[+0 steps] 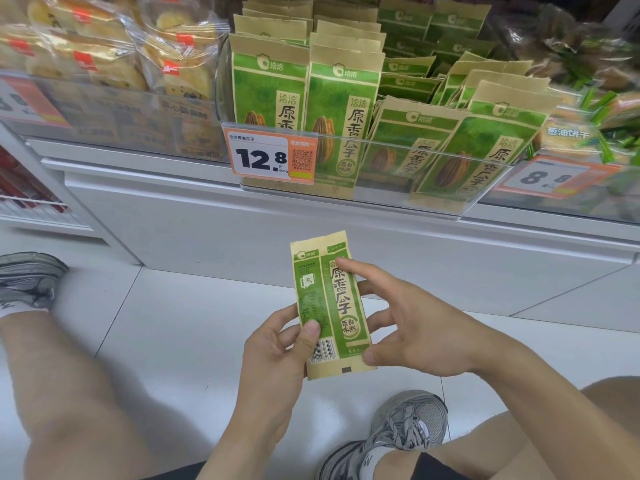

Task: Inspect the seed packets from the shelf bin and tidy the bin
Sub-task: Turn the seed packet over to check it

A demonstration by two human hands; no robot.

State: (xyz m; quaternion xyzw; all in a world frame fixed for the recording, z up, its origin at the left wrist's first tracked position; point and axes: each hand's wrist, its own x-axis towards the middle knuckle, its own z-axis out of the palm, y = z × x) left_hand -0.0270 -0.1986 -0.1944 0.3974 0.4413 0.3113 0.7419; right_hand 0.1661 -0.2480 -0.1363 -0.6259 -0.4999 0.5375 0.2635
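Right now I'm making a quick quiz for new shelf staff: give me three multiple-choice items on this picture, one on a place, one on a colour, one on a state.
1. Where is the single green-and-tan paper seed packet that is out of the bin?
A. On the floor
B. In the person's hands, below the shelf
C. Behind the price tag

2. What colour frames the 12.8 price tag on the clear plastic shelf bin?
A. Orange
B. Blue
C. Black

3. How do the packets at the bin's right side stand?
A. Upright in neat rows
B. Leaning and tilted
C. Stacked flat

Answers: 1 B, the left hand pinches its lower edge while the right hand touches it. 2 A, an orange border rings the white label. 3 B, they slant against each other, unlike the upright left rows.
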